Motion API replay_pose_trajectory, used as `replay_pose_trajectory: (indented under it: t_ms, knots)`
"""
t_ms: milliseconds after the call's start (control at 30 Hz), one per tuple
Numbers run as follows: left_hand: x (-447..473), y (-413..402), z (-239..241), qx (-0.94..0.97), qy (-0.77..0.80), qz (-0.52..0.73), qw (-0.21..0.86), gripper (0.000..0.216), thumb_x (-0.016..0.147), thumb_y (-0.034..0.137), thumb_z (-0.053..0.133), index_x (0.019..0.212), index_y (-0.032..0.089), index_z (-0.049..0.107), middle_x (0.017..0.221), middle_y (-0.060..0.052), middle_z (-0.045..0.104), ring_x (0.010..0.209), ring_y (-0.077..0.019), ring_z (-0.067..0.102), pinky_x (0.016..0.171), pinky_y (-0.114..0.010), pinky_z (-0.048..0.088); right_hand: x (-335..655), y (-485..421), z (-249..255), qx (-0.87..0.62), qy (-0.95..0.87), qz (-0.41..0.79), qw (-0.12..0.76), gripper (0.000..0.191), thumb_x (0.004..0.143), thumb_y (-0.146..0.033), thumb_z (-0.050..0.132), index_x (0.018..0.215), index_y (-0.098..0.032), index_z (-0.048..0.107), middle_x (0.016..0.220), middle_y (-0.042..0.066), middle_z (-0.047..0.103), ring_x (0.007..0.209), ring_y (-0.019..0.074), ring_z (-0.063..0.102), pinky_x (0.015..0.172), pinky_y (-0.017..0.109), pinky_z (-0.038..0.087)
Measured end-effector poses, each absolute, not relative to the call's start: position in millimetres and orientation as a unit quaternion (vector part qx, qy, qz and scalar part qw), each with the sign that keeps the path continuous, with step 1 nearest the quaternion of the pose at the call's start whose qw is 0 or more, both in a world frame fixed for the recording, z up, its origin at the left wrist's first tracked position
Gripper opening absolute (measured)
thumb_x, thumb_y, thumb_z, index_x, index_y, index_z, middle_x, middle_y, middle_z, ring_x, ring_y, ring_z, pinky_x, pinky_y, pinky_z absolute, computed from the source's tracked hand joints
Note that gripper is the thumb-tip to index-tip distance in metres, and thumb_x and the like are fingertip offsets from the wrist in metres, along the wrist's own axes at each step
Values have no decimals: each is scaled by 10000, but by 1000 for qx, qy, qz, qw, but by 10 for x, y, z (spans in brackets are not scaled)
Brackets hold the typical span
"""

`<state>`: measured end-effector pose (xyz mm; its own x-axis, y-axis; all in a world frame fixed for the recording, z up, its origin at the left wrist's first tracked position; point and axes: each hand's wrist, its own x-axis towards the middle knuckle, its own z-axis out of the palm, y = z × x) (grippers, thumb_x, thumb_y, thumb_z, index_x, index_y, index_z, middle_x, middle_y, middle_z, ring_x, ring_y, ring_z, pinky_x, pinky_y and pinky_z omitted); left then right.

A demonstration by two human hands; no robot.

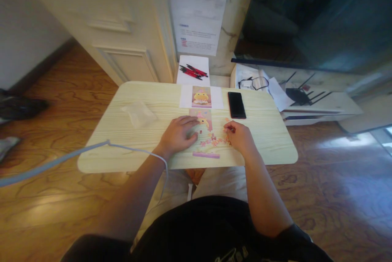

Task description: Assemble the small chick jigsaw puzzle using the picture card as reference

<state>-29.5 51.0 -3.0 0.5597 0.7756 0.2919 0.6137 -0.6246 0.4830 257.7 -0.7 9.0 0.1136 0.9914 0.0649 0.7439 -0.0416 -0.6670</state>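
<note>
Left hand (180, 133) open, palm down, fingers over the near-left part of the partly assembled puzzle (206, 117). Right hand (240, 134) pinched; cannot tell if gripping anything. Loose pieces (213, 141) between both hands; phone (236, 105) beyond the right.

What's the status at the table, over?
Left hand open, partly covering part-built puzzle. Right hand pinched at loose pieces, hold unclear. Phone beyond, touching neither hand.
</note>
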Motion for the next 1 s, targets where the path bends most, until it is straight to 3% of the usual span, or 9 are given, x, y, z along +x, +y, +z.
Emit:
replay_pose_trajectory:
  t_ms: [133,467,1000]
  knots:
    - [-285,502,-21,873,405,224,152,502,898,394,616,1379,265,685,1492,-67,640,1386,-312,569,1173,-536,428,2550,23,41,-677,-648,197,289,133,895,-195,676,963,-241,782,997,45,791,842,200,677,835,346,515]
    - [-284,494,-14,877,410,211,134,452,934,412,595,1348,271,706,1465,-46,662,1358,-298,584,1155,-525,442,2416,14,96,-645,-637,257,335,75,900,-225,684,931,-239,751,912,14,783,794,178,669,764,300,492]
    - [-265,473,-17,873,419,214,129,488,946,427,568,1381,238,685,1472,-60,657,1382,-296,569,1158,-506,434,2310,56,59,-644,-631,296,314,114,877,-164,671,912,-246,742,847,-14,775,770,163,690,723,279,488]
